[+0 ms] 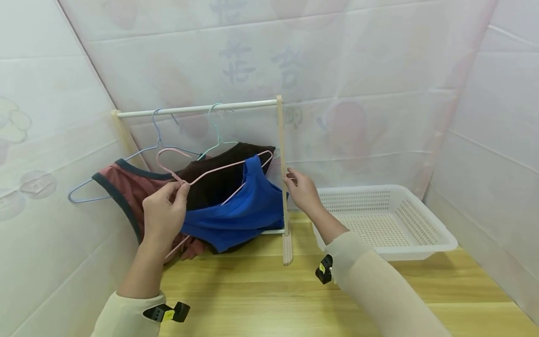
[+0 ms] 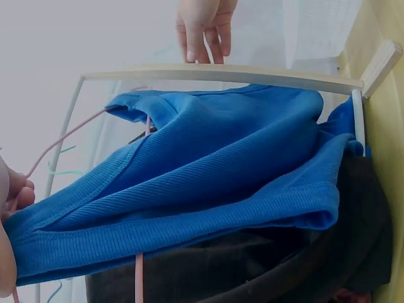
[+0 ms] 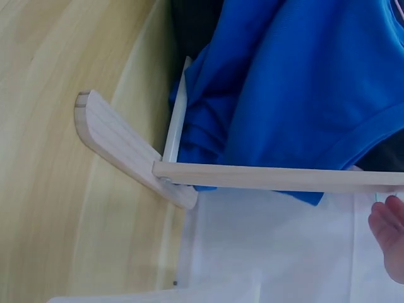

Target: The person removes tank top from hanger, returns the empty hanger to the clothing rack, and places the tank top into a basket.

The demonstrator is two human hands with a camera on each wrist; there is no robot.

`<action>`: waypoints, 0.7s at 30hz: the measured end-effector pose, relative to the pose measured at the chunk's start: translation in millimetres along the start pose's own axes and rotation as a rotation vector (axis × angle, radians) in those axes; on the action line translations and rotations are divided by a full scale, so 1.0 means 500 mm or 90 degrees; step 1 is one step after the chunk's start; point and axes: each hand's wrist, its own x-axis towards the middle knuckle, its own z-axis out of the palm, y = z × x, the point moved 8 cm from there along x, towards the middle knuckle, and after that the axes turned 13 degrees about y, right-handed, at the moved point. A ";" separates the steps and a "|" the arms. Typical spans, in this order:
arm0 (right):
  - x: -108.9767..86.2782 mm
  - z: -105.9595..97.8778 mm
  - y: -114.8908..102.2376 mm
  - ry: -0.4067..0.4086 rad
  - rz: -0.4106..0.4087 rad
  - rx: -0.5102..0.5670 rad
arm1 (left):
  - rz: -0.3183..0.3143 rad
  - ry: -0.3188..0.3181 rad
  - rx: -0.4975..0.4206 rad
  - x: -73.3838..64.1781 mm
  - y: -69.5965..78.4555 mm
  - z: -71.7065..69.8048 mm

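Observation:
My left hand (image 1: 165, 210) pinches a pink hanger (image 1: 216, 171) just below its hook, in front of a clothes rack. A blue garment (image 1: 236, 215) hangs from it by a strap near the hanger's right end; its other end passes behind my left hand. In the left wrist view its ribbed cloth (image 2: 208, 151) spreads beside that hand. My right hand (image 1: 304, 191) is just outside the rack's right post (image 1: 281, 159), fingers extended close to the wood. The right wrist view shows those fingertips (image 3: 391, 214) at its right edge, beside the post.
Blue (image 1: 156, 126) and mint (image 1: 214, 124) hangers hook over the rack's white rail (image 1: 252, 104), carrying a rust-coloured garment (image 1: 126, 180) with dark trim and a dark brown one (image 1: 252, 150). A white perforated basket (image 1: 442, 236) stands right of the rack on the wooden table (image 1: 236, 295).

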 end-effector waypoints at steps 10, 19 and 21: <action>-0.017 -0.067 -0.077 0.165 -0.223 0.007 | 0.032 -0.014 -0.064 -0.011 0.003 -0.003; -0.063 -0.092 -0.188 0.206 -0.516 -0.067 | 0.097 -0.045 -0.092 -0.012 0.040 0.012; -0.073 -0.092 -0.201 0.201 -0.563 -0.086 | 0.115 -0.060 -0.097 -0.012 0.051 0.019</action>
